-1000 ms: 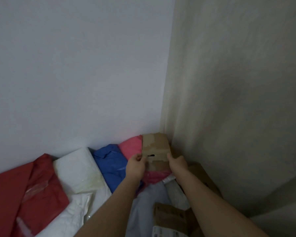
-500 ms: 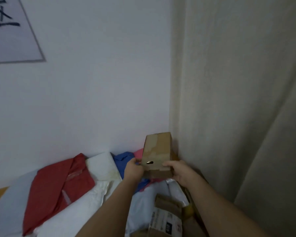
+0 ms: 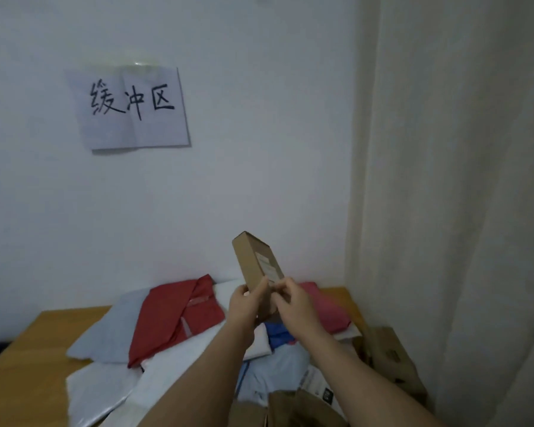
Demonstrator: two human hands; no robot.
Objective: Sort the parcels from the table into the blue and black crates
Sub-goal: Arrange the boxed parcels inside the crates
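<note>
Biggest thing here is the wooden bench (image 3: 19, 349) running across the lower half of the frame, buried under a heap of parcels: a red poly mailer (image 3: 173, 315) at center left, a pale grey mailer (image 3: 105, 337) beside it, a pink one (image 3: 327, 306) toward the right, plus brown cartons (image 3: 389, 355) at the lower right edge. No crates are in view. A handwritten paper sign (image 3: 133, 109) is taped on the wall, upper left.

The small cardboard box (image 3: 256, 266) sits mid-frame, lifted above the pile and tilted up on end. The left hand (image 3: 244, 303) grips its lower end, and the right hand (image 3: 290, 298) pinches the same end from the other side. It looks light and stiff, probably not slippery; holding it by the long flat faces seems safer than by that one end.
</note>
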